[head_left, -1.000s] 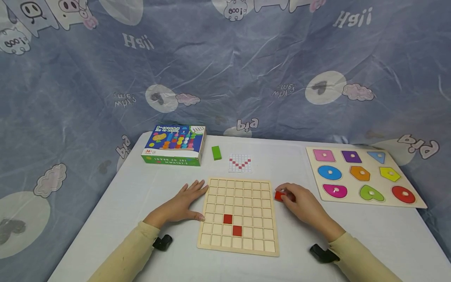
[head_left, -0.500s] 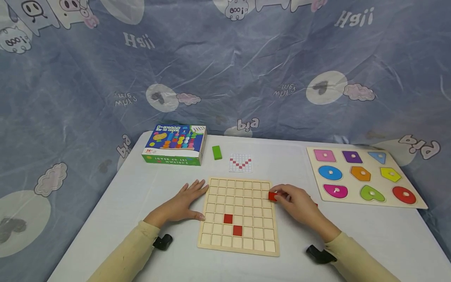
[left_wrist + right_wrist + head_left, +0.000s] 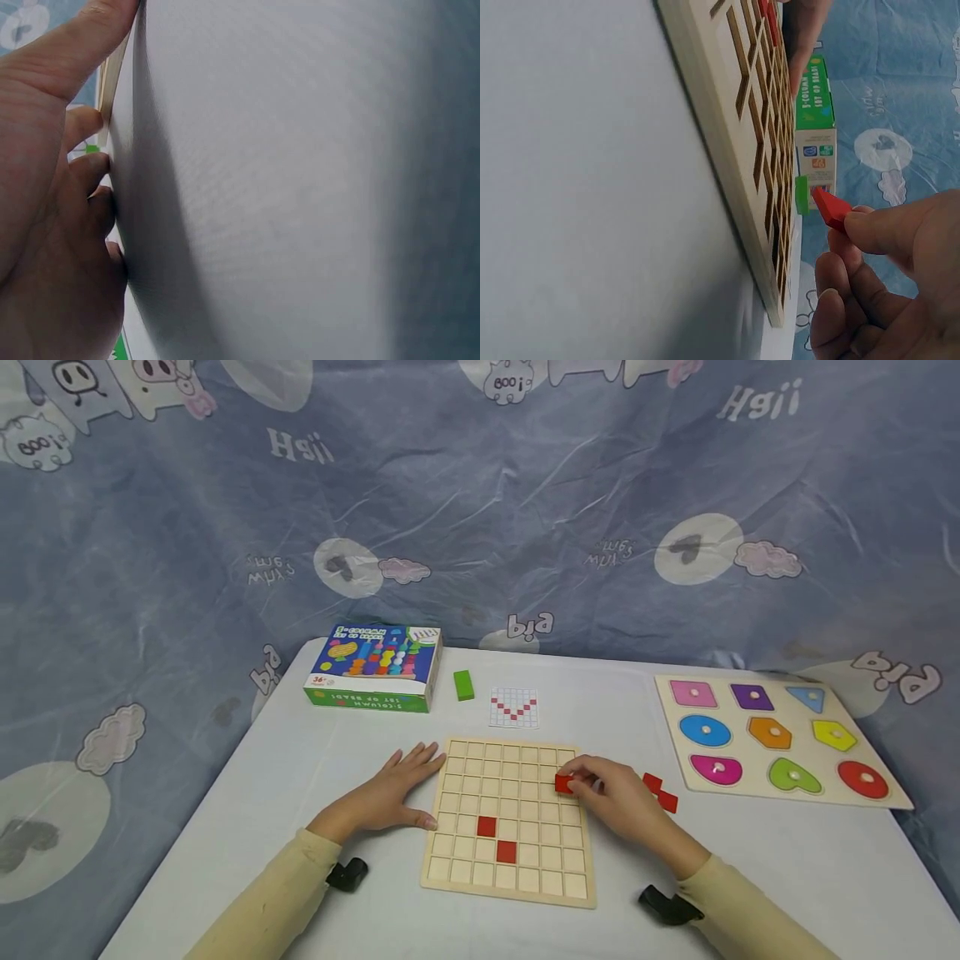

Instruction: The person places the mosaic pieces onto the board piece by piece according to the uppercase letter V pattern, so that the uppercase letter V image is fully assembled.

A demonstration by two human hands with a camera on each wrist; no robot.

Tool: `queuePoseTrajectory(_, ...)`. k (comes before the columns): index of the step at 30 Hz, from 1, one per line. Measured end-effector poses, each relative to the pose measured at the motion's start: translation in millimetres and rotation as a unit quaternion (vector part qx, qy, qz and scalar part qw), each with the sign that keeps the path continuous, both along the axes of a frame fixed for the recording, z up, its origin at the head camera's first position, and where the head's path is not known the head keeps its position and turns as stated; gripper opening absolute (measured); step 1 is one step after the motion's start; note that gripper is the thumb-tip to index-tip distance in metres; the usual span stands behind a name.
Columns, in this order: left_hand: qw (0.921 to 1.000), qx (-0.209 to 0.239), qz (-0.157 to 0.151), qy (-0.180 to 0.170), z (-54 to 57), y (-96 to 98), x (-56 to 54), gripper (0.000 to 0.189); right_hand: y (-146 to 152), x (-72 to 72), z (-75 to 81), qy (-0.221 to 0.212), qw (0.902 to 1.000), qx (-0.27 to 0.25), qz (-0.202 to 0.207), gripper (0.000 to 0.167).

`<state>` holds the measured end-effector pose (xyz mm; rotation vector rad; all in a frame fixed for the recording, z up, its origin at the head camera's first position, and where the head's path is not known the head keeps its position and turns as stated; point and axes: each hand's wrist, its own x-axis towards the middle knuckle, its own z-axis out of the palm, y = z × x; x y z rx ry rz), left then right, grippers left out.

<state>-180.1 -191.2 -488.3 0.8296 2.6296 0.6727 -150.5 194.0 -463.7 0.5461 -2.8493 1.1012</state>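
Observation:
A wooden grid board [image 3: 459, 887] lies on the white table, with one red square tile [image 3: 487, 826] and another red tile [image 3: 506, 852] set in its cells. My right hand [image 3: 617, 793] pinches a red square tile [image 3: 831, 208] between thumb and fingertips, held over the right side of the board. In the right wrist view this tile is tilted and raised above the grid. My left hand [image 3: 386, 792] lies with fingers spread along the board's left edge, thumb and fingertips right at the rim. The left wrist view shows the thumb [image 3: 75, 49] and bent-looking fingers against the tabletop.
Several loose red tiles [image 3: 665, 801] lie right of the right hand. Behind the board are a pattern card [image 3: 514, 707], a green block [image 3: 464, 685] and a bead-set box [image 3: 371, 668]. A shape puzzle board [image 3: 750, 760] lies at the right; a printed cloth [image 3: 480, 527] hangs behind.
My right hand has moved left with the red tile, from beside the board to over its right columns, uncovering the loose red tiles. My left hand stays in place.

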Motion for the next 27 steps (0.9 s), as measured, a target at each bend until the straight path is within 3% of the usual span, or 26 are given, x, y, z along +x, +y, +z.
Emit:
queuePoseTrajectory(12, 1.0, 0.004, -0.002, 0.001, 0.5, 0.5, 0.5, 0.107, -28, 2.9, 3.7, -0.021, 0.9994, -0.011, 0.025, 0.018)
queuePoseTrajectory(27, 1.0, 0.005, -0.003, 0.005, -2.6, -0.8, -0.6, 0.107, -64, 1.9, -3.3, -0.036, 0.9967, -0.031, 0.066, 0.019)
